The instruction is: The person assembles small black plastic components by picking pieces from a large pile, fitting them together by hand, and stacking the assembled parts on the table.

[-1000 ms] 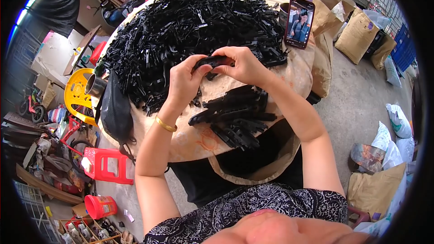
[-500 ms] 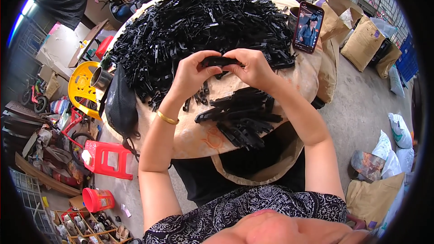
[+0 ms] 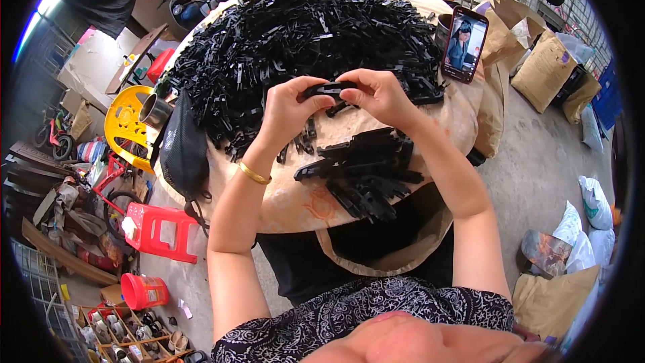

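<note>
Two bare hands, my left hand (image 3: 289,109) and my right hand (image 3: 381,98), each pinch an end of one slender black piece (image 3: 329,89) between thumb and fingers, just before the black heap (image 3: 302,40) at twelve o'clock. From the piece, a batch of black strips (image 3: 363,165) lies at five o'clock on the covered table (image 3: 279,205), and a phone (image 3: 465,44) stands at two. I judge the piece light, stiff and smooth, probably plastic; being thin, it could snap if bent, so its ends offer the best hold. My fingers hide much of it; whether it is one part or two joined, I cannot tell.
</note>
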A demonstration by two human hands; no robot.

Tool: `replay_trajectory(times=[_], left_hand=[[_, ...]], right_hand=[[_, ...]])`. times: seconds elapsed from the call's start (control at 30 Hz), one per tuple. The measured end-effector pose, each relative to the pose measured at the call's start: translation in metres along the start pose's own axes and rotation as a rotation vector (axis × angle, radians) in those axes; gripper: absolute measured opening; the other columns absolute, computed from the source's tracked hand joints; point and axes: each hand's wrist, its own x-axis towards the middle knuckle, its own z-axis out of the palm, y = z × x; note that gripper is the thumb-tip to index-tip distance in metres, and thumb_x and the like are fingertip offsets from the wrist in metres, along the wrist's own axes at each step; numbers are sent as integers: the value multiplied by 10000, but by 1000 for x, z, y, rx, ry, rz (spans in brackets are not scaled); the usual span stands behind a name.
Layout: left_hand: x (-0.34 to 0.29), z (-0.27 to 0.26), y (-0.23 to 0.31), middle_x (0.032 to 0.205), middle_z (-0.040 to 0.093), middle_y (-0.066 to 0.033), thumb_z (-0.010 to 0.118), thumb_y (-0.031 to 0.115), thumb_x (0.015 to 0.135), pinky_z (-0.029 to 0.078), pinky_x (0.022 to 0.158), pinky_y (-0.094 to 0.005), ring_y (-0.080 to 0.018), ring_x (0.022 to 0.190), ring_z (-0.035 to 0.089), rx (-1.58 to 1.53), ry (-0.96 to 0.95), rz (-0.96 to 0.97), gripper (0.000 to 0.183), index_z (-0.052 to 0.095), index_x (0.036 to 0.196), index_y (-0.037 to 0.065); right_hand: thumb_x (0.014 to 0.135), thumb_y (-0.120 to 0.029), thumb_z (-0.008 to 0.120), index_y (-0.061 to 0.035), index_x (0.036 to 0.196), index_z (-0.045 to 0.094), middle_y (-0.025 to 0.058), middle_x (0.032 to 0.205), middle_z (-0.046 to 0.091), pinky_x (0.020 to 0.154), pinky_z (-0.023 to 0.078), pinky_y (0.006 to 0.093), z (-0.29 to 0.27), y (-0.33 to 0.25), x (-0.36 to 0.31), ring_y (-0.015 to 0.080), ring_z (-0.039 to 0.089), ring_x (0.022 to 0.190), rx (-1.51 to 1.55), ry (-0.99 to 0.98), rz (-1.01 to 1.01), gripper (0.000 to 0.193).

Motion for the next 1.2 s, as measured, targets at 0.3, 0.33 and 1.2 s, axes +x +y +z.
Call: replay_trajectory(times=[0.3, 0.33, 1.2], left_hand=[[-1, -3, 12, 786, 654, -22, 700, 58, 790, 469, 607, -178, -44, 688, 575, -200, -57, -110, 287, 611, 1044, -41], [-3, -5, 14, 770, 655, -23, 710, 73, 775, 463, 594, -197, -45, 676, 562, -217, -80, -108, 241, 643, 991, -9], [5, 0, -6, 835, 586, -131, 710, 181, 709, 485, 708, -371, -282, 795, 591, 942, 163, -55, 191, 681, 861, 68]], right_hand=[[892, -188, 602, 15, 1017, 634, 57, 858, 663, 662, 490, 200, -3, 0, 1, 68, 589, 738, 377, -57, 97, 240], [912, -223, 569, 13, 1026, 632, 58, 884, 662, 656, 489, 206, -5, -2, 4, 78, 589, 742, 545, -57, 156, 269], [850, -59, 535, 6, 1019, 601, 121, 840, 637, 675, 497, 313, 15, 30, 3, 223, 617, 734, -215, 65, -187, 192]])
